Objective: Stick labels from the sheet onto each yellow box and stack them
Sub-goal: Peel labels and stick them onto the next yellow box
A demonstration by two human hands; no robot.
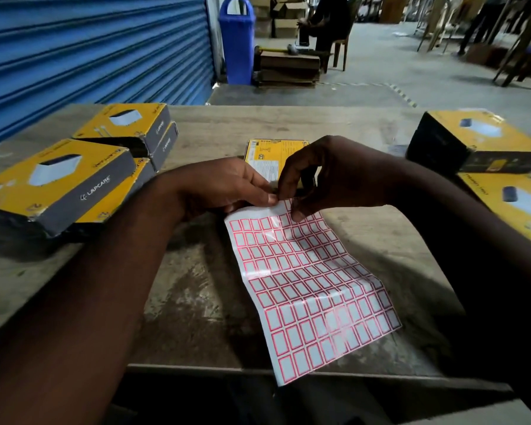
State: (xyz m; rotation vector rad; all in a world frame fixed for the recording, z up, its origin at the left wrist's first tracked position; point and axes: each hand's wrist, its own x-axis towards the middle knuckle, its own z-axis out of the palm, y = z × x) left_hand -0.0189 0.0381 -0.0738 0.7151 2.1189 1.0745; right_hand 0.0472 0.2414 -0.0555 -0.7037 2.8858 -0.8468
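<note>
Table [350, 142]: seven yellow boxes [56, 176]; left hand [227, 185], right hand [328, 176] pinch one sheet [304, 286].

We see a blue corrugated metal roller shutter [89, 50] behind the worn wooden table [215, 302], a tall blue plastic bin [236, 41] beside the shutter, and a seated person [328, 16] near flattened brown cardboard [288, 67].

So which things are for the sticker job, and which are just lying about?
For the job: sheet, pinched at its top by left hand and right hand; left boxes; middle box; right boxes.
Just lying about: blue bin; cardboard pile; shutter.
</note>
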